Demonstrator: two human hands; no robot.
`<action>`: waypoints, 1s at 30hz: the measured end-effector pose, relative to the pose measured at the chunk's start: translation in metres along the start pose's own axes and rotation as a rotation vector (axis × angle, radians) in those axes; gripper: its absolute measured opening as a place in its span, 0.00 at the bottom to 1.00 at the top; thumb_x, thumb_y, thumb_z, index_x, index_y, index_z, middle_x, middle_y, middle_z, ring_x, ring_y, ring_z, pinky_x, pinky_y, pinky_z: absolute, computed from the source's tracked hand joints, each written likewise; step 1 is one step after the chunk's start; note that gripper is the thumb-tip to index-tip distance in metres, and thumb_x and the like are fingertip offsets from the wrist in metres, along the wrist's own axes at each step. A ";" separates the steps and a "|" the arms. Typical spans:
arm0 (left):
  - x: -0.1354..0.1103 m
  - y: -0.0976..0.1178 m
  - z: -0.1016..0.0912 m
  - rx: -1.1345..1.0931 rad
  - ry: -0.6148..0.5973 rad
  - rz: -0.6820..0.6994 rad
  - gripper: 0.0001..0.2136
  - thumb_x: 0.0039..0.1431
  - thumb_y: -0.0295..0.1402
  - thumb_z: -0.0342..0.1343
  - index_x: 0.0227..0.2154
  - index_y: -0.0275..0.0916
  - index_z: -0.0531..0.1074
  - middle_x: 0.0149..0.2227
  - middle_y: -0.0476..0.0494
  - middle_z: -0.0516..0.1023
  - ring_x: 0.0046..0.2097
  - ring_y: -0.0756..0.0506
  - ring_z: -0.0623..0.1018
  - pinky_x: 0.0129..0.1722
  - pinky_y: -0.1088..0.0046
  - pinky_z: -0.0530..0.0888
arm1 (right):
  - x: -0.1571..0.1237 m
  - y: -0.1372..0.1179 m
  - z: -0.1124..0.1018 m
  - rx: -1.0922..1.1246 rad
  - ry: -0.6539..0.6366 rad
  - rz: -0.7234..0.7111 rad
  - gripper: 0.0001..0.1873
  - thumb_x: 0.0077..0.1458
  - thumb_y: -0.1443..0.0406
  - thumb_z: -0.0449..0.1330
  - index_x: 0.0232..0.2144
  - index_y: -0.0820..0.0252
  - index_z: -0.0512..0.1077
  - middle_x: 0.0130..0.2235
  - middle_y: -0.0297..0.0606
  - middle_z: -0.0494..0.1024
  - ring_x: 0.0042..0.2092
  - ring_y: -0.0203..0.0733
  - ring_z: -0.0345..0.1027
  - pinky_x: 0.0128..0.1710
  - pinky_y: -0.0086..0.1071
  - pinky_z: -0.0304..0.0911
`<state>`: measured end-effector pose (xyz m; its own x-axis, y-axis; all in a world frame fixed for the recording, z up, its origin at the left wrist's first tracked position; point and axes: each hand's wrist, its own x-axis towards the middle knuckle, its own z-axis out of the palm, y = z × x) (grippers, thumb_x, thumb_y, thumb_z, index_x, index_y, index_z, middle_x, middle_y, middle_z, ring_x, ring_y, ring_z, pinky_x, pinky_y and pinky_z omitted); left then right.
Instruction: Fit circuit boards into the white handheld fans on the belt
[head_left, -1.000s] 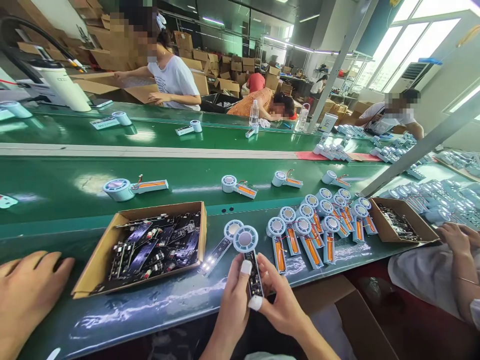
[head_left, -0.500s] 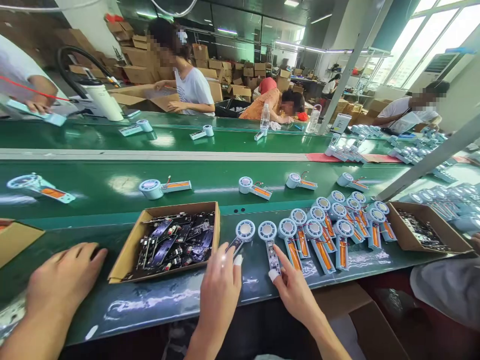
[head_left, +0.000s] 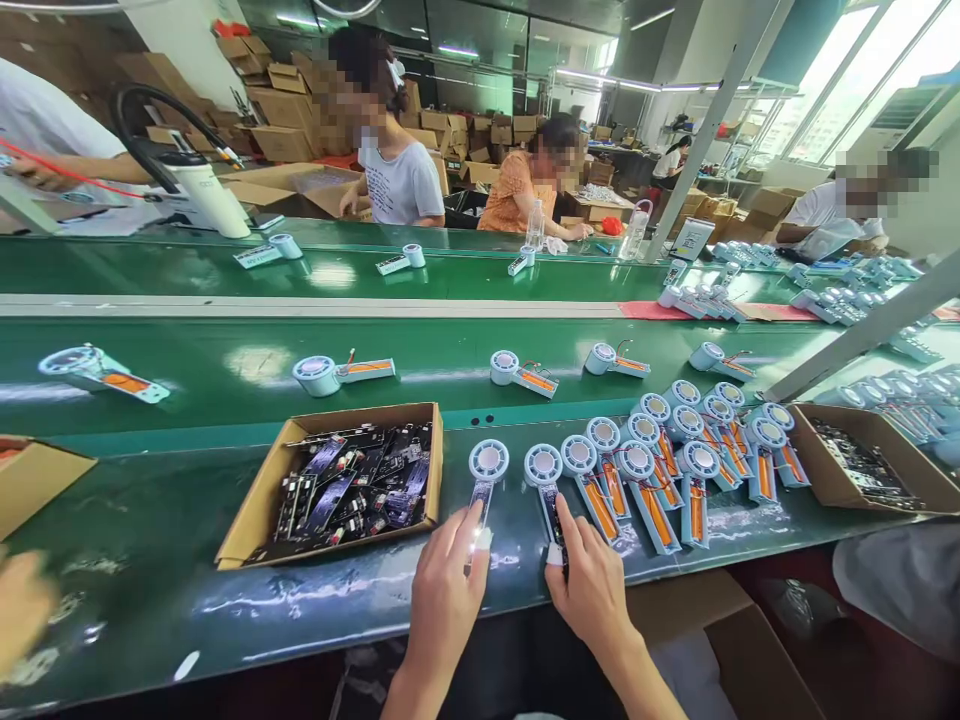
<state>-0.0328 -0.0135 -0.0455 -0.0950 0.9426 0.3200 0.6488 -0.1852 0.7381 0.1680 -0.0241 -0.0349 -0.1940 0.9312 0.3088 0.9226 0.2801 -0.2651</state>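
Observation:
My left hand (head_left: 448,580) is closed around the handle of a light-blue handheld fan (head_left: 488,461), which lies on the bench with its round head pointing away from me. To its right, my right hand (head_left: 589,575) grips the handle of a second handheld fan (head_left: 543,465) between thumb and forefinger. A dark circuit board (head_left: 552,512) shows in that second handle. White covers wrap the tips of both thumbs. Left of my hands stands an open cardboard box (head_left: 259,470) full of loose dark circuit boards (head_left: 352,485).
Several fans with orange cells (head_left: 652,515) crowd the bench on the right, beside another box of boards (head_left: 862,465). More fans (head_left: 315,376) lie on the green belt (head_left: 217,350) beyond. A blurred co-worker's hand (head_left: 22,605) is at far left. A slanted post (head_left: 862,325) crosses the right side.
The fan in my left hand has turned straighter, its handle now towards me. My right fingers have shifted on their fan. The co-worker's hand at left has drawn away leftward.

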 end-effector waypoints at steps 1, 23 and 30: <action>0.001 -0.001 0.000 0.019 -0.001 0.019 0.19 0.64 0.31 0.51 0.57 0.46 0.74 0.53 0.38 0.80 0.54 0.36 0.78 0.54 0.57 0.74 | 0.001 0.001 0.000 0.011 0.003 -0.010 0.45 0.55 0.70 0.49 0.72 0.62 0.39 0.38 0.43 0.73 0.37 0.49 0.71 0.33 0.38 0.69; 0.020 -0.002 -0.014 -0.418 -0.127 -0.274 0.34 0.65 0.59 0.34 0.47 0.39 0.78 0.50 0.36 0.82 0.51 0.35 0.79 0.51 0.53 0.76 | 0.058 -0.084 0.018 -0.121 -0.157 0.307 0.21 0.56 0.64 0.66 0.50 0.69 0.72 0.63 0.70 0.64 0.53 0.67 0.70 0.48 0.55 0.68; 0.009 -0.022 -0.003 -0.582 0.063 -0.470 0.36 0.56 0.67 0.41 0.32 0.38 0.80 0.34 0.36 0.84 0.38 0.37 0.82 0.38 0.60 0.79 | 0.101 -0.057 -0.019 0.070 -0.358 0.067 0.10 0.62 0.65 0.60 0.45 0.63 0.71 0.56 0.54 0.71 0.48 0.52 0.74 0.46 0.41 0.69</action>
<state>-0.0502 -0.0013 -0.0571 -0.3183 0.9441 -0.0858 0.0271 0.0996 0.9947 0.1020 0.0492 0.0288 -0.2492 0.9673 -0.0472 0.9147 0.2191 -0.3395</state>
